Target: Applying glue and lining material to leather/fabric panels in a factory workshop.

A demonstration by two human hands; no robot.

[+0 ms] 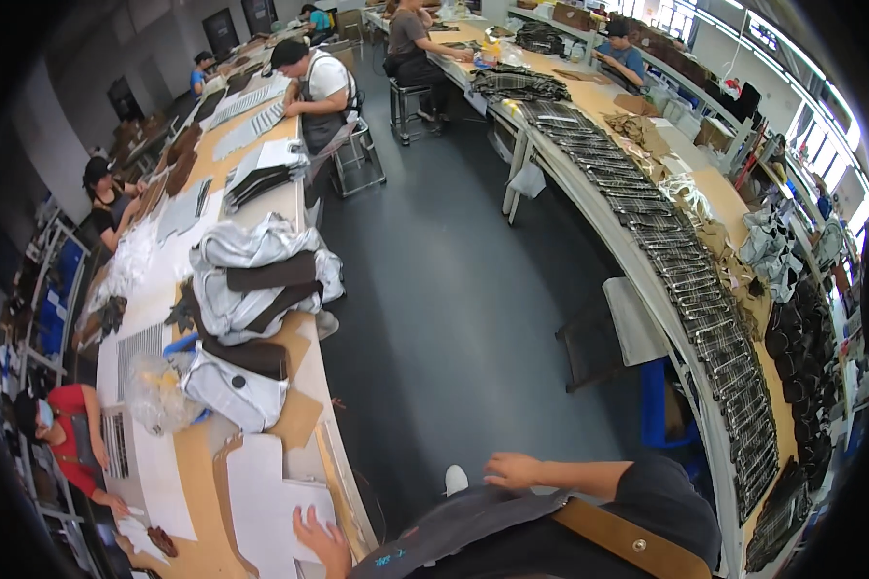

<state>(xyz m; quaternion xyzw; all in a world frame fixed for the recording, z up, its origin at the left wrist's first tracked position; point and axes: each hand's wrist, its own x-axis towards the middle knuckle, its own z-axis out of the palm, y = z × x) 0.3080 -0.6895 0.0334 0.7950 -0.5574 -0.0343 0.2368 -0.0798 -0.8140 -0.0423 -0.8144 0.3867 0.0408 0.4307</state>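
My left hand (pixel 322 542) lies with fingers spread on the near edge of a white cut-out sheet (pixel 259 487) on the left table. Brown-edged pieces of the same shape show beneath that sheet. My right hand (pixel 514 470) hangs in front of my body above the floor, its fingers loosely apart and nothing in them. Beyond the white sheet lies a silver-grey piece with a dark round dot (pixel 234 388). A heap of silver-grey and dark brown fabric pieces (pixel 261 261) sits farther along the table.
A clear plastic bag (pixel 159 396) sits left of the heap. Across the aisle, a long table bears a row of black-and-white plaid pieces (pixel 666 251). A chair (pixel 632 318) and a blue bin (pixel 661 405) stand beside it. A person in red (pixel 72 434) works opposite; several others sit farther off.
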